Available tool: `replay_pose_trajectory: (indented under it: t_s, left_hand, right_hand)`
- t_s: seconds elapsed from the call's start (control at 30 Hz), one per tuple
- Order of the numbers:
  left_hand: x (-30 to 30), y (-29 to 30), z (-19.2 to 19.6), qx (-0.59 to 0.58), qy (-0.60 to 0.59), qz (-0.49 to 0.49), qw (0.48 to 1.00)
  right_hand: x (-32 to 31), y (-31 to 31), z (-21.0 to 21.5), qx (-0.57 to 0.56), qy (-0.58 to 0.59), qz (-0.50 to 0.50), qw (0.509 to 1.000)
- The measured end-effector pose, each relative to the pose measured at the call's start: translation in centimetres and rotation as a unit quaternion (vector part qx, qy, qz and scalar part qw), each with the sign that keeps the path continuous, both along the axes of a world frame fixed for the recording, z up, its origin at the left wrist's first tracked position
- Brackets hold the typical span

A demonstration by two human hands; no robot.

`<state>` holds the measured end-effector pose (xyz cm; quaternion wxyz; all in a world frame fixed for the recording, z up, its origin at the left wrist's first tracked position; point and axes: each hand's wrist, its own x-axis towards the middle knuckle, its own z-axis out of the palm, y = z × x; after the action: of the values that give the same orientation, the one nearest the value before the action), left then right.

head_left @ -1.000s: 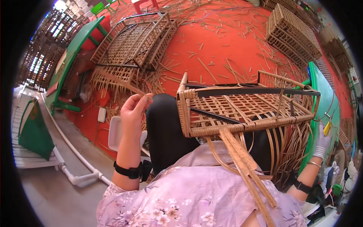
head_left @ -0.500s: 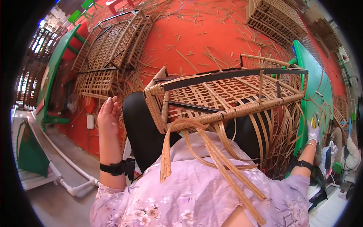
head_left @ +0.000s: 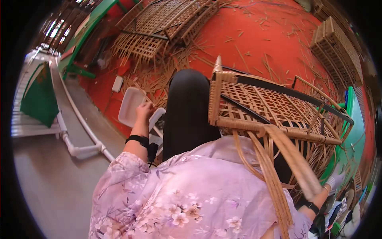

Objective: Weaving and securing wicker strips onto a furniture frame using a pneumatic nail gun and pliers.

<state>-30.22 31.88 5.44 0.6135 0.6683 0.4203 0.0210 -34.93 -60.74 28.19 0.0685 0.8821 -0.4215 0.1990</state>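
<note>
Across my lap leans a woven rattan basket frame (head_left: 260,101) with dark metal bars, its long loose strips (head_left: 272,175) hanging over my floral top. On the left, my left hand (head_left: 145,110) is at a white plastic tub (head_left: 129,104) beside my black-clad knee. Its fingers are curled together; a thin strip seems to stick up by them, but whether they grip it is unclear. My right hand (head_left: 336,180), in a pale glove, is low at the right beside the green bench (head_left: 355,127). Its fingers are smeared by motion.
More woven frames (head_left: 149,30) lie on the red floor (head_left: 217,47) at the far left, and another stack (head_left: 336,51) stands at the far right. Cut strips litter the floor. White pipe railing (head_left: 85,149) runs along the left, near a green cloth (head_left: 39,97).
The view has swung left, so the basket frame sits further right in it. My left hand has gone from raised with extended fingers to curled at the white tub, which now shows.
</note>
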Motion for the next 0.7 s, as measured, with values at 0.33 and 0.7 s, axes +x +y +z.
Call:
replay_pose_trajectory:
  t_s: [0.33,0.7]
  left_hand:
    - [-9.1,-1.3,-1.1,-0.122,0.141,0.133,0.973]
    - [-2.9,-1.3,-1.0,-0.139,0.029,0.082,0.987]
  right_hand:
    - [3.4,5.1,1.3,0.047,-0.063,0.148,0.986]
    - [7.7,18.9,7.1,0.152,-0.171,0.39,0.892]
